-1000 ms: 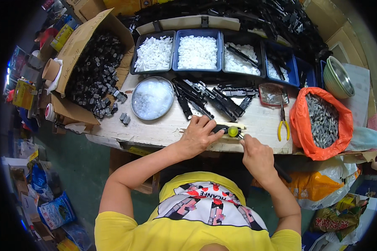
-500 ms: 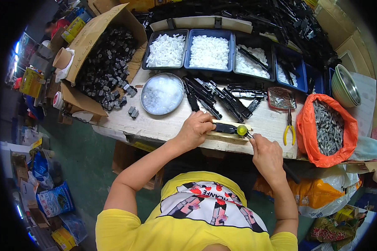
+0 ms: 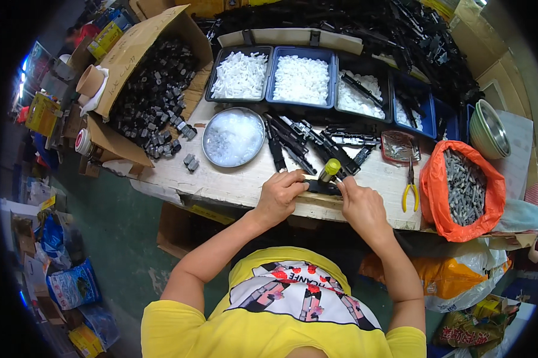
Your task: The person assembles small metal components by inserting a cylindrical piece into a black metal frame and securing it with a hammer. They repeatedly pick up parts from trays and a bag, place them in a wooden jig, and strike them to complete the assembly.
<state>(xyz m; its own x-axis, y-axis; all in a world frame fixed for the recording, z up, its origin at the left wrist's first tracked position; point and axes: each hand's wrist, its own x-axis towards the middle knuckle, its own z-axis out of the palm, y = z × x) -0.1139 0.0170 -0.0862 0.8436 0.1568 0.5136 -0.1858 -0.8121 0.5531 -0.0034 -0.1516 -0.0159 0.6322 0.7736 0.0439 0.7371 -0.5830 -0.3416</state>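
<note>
On the table's front edge lies a black elongated part (image 3: 321, 188), set on a light wooden strip. My left hand (image 3: 280, 198) is closed at its left end, fingertips pressing it down. In my right hand (image 3: 365, 206) is a small mallet (image 3: 330, 170) with a translucent yellow-green head; the fingers wrap its handle. The head covers part of the black part; whether the two touch I cannot tell. Several black assembled parts (image 3: 299, 140) lie just beyond the hands. A round metal dish (image 3: 233, 136) of small clear pieces stands to their left.
Bins of white pieces (image 3: 302, 80) line the back. A cardboard box (image 3: 155, 89) of dark metal blocks tips open at the left. To the right are yellow-handled pliers (image 3: 410, 194), a small clear box (image 3: 400, 146), an orange bag (image 3: 433, 194) of grey parts and stacked bowls (image 3: 489, 128).
My right hand has moved left and slightly up with the mallet, whose head is now higher and further left. My left hand stays on the black part, shifted slightly.
</note>
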